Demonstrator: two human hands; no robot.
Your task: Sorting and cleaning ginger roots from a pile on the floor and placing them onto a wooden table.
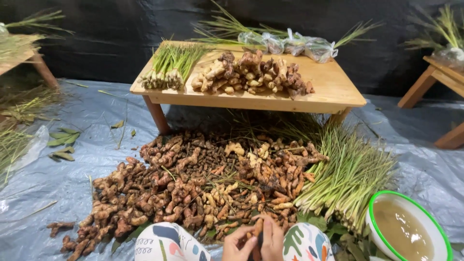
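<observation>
Seated person working over floor heap of roots (pixel 193 183) | left hand (pixel 236 245) and right hand (pixel 273 238) closing together on one orange root (pixel 258 228) between patterned knees | root looking light, stiff, knobbly, best pinched mid-length | bowl (pixel 382 205) sitting right.

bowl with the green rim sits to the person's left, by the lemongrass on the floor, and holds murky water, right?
Not quite. The head view shows the bowl to the person's right, not left. The rest holds: its rim is green, it sits by the lemongrass on the floor, and it holds murky water.
</observation>
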